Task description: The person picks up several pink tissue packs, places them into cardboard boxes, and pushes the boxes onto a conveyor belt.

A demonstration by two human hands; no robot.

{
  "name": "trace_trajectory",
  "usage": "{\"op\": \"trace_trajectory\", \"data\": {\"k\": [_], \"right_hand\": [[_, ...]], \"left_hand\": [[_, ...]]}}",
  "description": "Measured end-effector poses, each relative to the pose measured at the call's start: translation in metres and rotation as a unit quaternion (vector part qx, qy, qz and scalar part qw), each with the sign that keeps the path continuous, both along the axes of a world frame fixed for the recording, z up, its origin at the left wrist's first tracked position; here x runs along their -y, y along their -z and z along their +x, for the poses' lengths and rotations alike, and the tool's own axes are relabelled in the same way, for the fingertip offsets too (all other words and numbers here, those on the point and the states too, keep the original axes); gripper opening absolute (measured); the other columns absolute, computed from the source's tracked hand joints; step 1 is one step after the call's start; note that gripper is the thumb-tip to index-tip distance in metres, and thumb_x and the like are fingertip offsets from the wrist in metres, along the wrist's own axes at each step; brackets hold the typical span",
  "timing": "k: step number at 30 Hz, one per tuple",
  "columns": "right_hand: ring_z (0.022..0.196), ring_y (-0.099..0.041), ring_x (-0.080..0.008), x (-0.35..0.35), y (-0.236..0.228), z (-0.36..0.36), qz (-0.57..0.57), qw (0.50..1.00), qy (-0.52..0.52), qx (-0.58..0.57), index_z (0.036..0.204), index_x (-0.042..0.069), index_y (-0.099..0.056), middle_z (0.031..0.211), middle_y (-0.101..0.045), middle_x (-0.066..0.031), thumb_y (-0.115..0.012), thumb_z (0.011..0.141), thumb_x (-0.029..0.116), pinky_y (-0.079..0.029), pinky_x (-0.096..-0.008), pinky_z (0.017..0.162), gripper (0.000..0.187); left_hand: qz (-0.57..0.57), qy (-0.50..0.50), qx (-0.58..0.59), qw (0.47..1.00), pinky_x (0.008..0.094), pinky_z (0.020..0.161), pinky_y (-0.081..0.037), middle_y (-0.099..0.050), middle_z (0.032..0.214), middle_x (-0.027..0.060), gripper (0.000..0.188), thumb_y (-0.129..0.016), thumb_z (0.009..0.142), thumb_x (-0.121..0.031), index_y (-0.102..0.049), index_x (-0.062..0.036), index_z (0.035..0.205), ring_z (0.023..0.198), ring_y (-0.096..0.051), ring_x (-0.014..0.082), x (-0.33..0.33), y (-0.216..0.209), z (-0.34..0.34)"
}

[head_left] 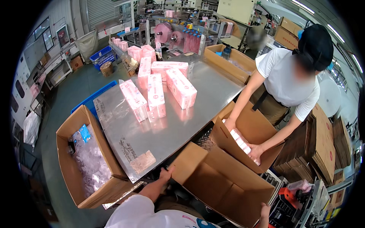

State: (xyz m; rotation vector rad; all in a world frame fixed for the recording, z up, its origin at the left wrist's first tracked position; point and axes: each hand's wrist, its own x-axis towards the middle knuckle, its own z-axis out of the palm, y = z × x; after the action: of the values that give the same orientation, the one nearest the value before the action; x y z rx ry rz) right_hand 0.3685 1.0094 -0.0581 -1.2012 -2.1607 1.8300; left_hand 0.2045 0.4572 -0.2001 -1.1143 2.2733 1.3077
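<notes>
An open, empty cardboard box (pixel 224 186) stands right in front of me, tilted in view. My left hand (pixel 166 174) is closed on its left end, close to the table's near edge. At the opposite end, my right hand (pixel 265 211) has its fingers curled over the rim. Just beyond it, a co-worker (pixel 289 76) in a white shirt and dark cap reaches both hands into a second cardboard box (pixel 262 125). Inside that one lies a row of white-and-pink packs (pixel 241 142), held between the co-worker's hands.
Several pink tissue packs (pixel 156 95) stand and lie on the metal table (pixel 197 133). A cardboard box of clear plastic scraps (pixel 91 163) is at left. Flattened cartons (pixel 319 140) lean at right, above a red-and-black machine part (pixel 287 207). Behind runs a packing machine (pixel 182 34).
</notes>
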Motion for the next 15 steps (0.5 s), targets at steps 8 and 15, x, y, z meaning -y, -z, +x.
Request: {"op": "trace_trajectory", "data": {"k": [8, 15], "right_hand": [[0.08, -0.058, -0.0207, 0.1, 0.061, -0.058, 0.037, 0.997, -0.02, -0.064, 0.098, -0.007, -0.061, 0.091, -0.064, -0.011, -0.051, 0.08, 0.013, -0.045, -0.0312, 0.073, 0.029], [0.096, -0.054, -0.0328, 0.176, -0.051, -0.063, 0.22, 0.967, -0.04, 0.125, 0.123, -0.01, -0.046, 0.116, -0.055, -0.0264, -0.057, 0.083, 0.03, -0.046, -0.0368, 0.086, 0.058]], "left_hand": [[0.265, -0.047, -0.025, 0.963, 0.0403, 0.07, -0.047, -0.057, 0.097, 0.0186, 0.068, -0.044, 0.088, -0.054, -0.035, -0.004, 0.133, 0.089, -0.055, 0.0295, 0.07, 0.055, 0.017], [0.506, 0.163, -0.115, 0.839, 0.0368, 0.093, -0.045, -0.053, 0.123, 0.0153, 0.059, -0.052, 0.09, -0.042, -0.04, -0.0025, 0.131, 0.112, -0.054, 0.0251, 0.211, -0.238, 0.044]]}}
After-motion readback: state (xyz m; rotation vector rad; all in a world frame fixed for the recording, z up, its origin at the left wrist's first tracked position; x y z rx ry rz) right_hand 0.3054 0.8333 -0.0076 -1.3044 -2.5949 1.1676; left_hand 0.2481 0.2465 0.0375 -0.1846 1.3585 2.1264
